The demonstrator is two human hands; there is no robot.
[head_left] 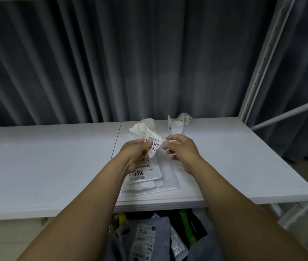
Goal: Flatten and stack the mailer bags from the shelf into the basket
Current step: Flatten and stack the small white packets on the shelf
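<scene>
Item: crumpled mailer bag [154, 146], thin white plastic film, creased and twisted, with a printed barcode label facing up. Location: held in the air over the middle of the white shelf [45, 166], between both hands. The left hand [137, 154] pinches the label end from the left, thumb on top and fingers curled beneath. The right hand [180, 149] pinches the opposite edge, fingers curled under. Orientation: the long axis runs away from the person toward the back edge, and the unopened, wadded tail appears to trail off to the rear left. The grip points sit close together across the short width, both hands about equally near, so spreading it probably calls for pulling the hands apart sideways. Directly below the hands, toward the front edge, lies the flattened pile [149, 182]: smooth white and clear film sleeves laid flat, labels up. Near the back edge, right of centre, are unflattened mailers [176, 126], pale, puffy and irregular. Below the front edge sits a heap of stacked mailers [155, 236] in grey-blue, black and green; the basket's rim cannot be made out. Behind hangs a pleated grey curtain [92, 63].
</scene>
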